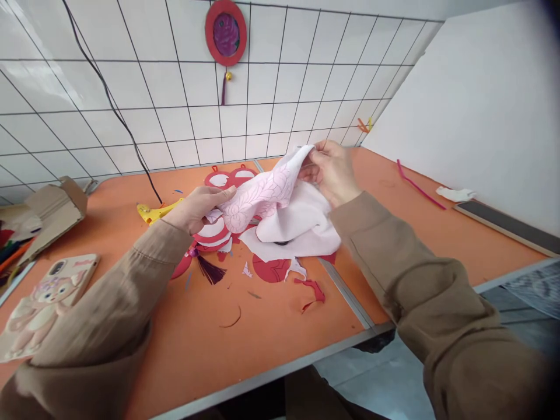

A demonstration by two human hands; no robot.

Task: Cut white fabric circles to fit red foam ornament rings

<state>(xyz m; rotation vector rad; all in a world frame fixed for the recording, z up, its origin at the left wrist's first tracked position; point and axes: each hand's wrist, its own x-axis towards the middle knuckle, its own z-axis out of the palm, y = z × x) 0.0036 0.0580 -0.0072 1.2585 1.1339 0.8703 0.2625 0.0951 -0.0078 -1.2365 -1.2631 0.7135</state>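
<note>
A white cloth (262, 195) with pink flower outlines hangs in folds between my two hands above the orange table. My left hand (199, 209) pinches its left edge between thumb and fingers. At its raised upper right corner, my right hand (330, 169) grips the fabric, with some fingers hidden behind it. The lower part of the cloth droops onto the table, over a dark thing that barely shows. Red rings with white centres (242, 175) lie partly covered behind and beneath it. A dark purple tassel (210, 268) rests below my left hand.
A yellow glue gun (155, 213) with a black cable lies left. Nearby are a phone case (55, 297) with a cartoon figure and a cardboard box (59, 213). Red scraps (311, 291) litter the front. A pink pipe cleaner (420, 186) and a dark flat bar (510, 224) lie right.
</note>
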